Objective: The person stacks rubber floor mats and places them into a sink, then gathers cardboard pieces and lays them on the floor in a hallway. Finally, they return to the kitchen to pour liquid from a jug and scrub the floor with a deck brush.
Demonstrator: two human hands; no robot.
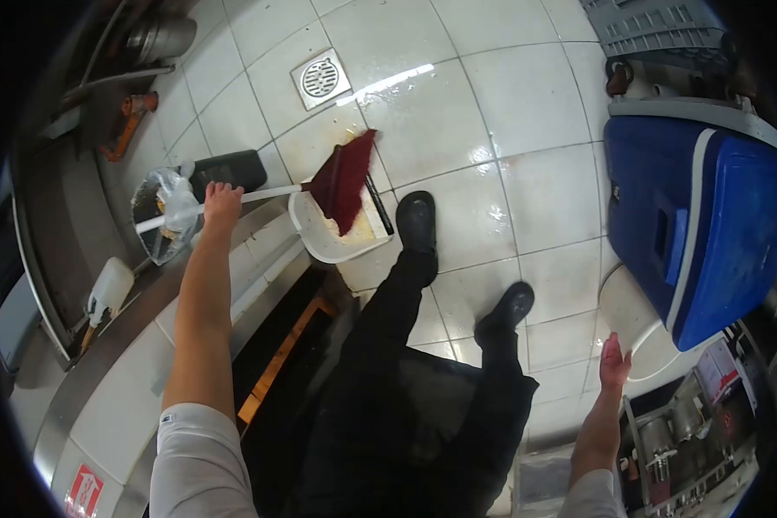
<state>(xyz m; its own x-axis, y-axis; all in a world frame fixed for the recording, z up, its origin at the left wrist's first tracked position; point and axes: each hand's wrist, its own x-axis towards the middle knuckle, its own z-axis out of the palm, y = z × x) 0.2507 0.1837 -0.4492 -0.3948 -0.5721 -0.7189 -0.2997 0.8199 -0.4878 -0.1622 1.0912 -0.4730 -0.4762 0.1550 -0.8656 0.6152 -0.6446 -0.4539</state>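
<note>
My left hand [223, 207] is wrapped round the white handle of a broom [341, 181]. Its dark red bristles lie over a white dustpan [324, 249] on the wet tiled floor, where some yellowish dirt shows. The far end of the handle reaches over a bin with a clear plastic liner [174, 203]. My right hand [615, 363] hangs out to the right with nothing in it, thumb apart from the fingers, close to a white bucket [634, 315]. My black shoe [417, 220] stands beside the dustpan.
A big blue cooler box [665, 224] stands at the right. A floor drain [321, 78] lies ahead. A steel-edged counter runs along the left, with a white bottle [110, 289] on it. Pans and utensils [686, 419] sit on racks at lower right. The floor shines wet.
</note>
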